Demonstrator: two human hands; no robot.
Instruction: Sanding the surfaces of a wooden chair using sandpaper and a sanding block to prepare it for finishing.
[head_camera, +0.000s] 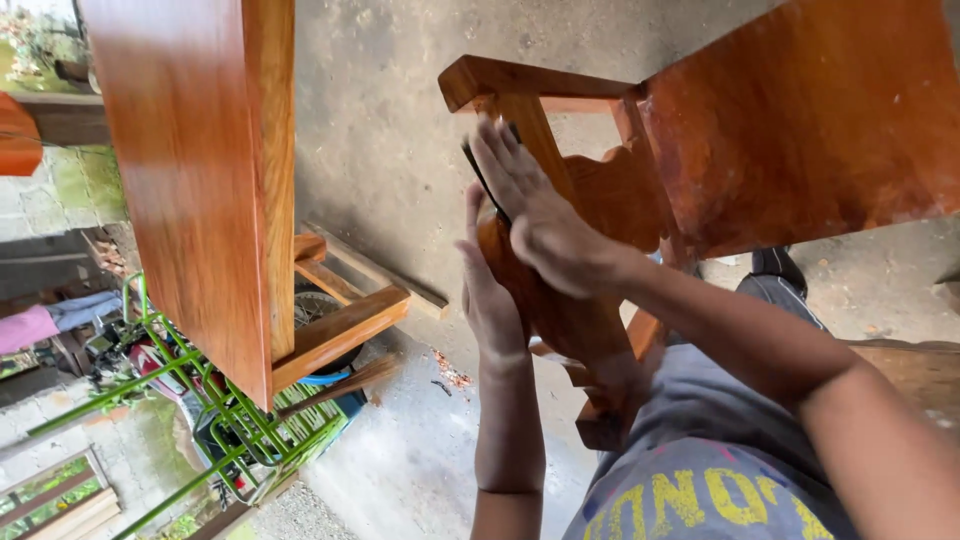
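Observation:
A glossy reddish-brown wooden chair (800, 120) lies tipped in front of me, one carved leg (565, 325) running between my hands. My right hand (540, 225) lies flat over the leg's upper part and presses a thin dark sheet (479, 172), like sandpaper, against the wood. My left hand (490, 295) rests along the leg's other side, palm to the wood and fingers straight, bracing it. A crossbar (530, 85) of the chair sits just beyond my fingertips.
A second varnished wooden piece (200, 180) with a lower rail (340, 335) fills the left. Beside it are a green metal frame (235, 425), a loose plank (385, 270) on the concrete floor (400, 150), and a brick wall (60, 200).

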